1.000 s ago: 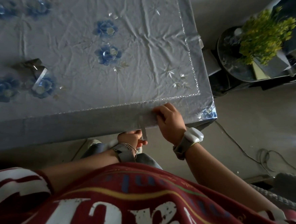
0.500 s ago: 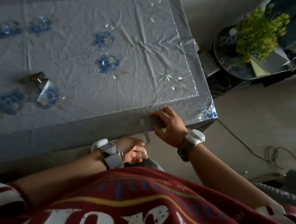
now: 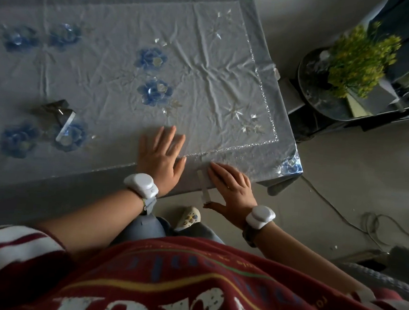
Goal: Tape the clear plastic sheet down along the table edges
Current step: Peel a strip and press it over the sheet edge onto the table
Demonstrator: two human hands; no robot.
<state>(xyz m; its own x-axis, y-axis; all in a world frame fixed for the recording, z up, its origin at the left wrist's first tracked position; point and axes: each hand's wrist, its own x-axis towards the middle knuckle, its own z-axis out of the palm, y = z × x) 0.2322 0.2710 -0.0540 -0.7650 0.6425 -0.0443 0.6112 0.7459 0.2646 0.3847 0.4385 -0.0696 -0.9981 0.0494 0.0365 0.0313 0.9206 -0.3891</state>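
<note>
A clear plastic sheet (image 3: 121,81) with blue flower prints covers the table (image 3: 51,187) and hangs over its near edge. My left hand (image 3: 161,156) lies flat on the sheet near that edge, fingers spread. My right hand (image 3: 232,190) presses flat on the hanging part of the sheet, its thumb at the lower end of a strip of clear tape (image 3: 203,186) that runs down over the edge. A tape roll (image 3: 64,120) rests on the table to the left.
A round side table (image 3: 323,100) with a yellow-green plant (image 3: 360,56) stands at the right. A cable (image 3: 353,223) lies on the floor. My foot in a pale shoe (image 3: 189,218) shows under the table edge.
My left hand rose from below the table edge and now lies flat on top. My right hand slid down the hanging side onto the tape strip.
</note>
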